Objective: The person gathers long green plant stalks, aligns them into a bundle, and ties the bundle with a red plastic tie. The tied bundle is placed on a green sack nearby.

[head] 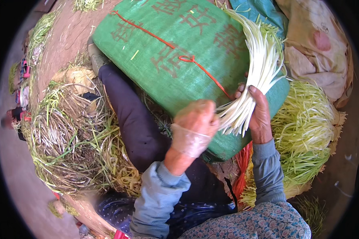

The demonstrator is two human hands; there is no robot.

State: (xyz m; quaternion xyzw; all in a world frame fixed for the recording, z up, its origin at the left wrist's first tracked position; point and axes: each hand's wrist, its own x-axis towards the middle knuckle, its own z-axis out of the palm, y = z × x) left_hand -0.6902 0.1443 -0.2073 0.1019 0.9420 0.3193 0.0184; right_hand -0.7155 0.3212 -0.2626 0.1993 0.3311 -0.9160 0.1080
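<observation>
A bundle of pale, blanched chives (258, 62) stands out over a green woven sack (155, 77), its white stalk ends pointing down and its leafy tips up. Around its lower part my right hand (258, 107) is closed, thumb in front and fingertips showing on the left side. My left hand (197, 116), blurred, is bent into a fist beside the white stalk ends. Clear film or tape wraps its wrist. Whether its fingers pinch any stalks cannot be told. The plump sack bears red writing and a looped red cord (187, 59).
Soil-stained stalks (56, 131) are heaped left of my outstretched leg (125, 110). Cleaner yellow-green chives (305, 131) pile at right, below a stained cloth (317, 50). Red strands (243, 171) lie near my right forearm. A person (15, 117) is at far left.
</observation>
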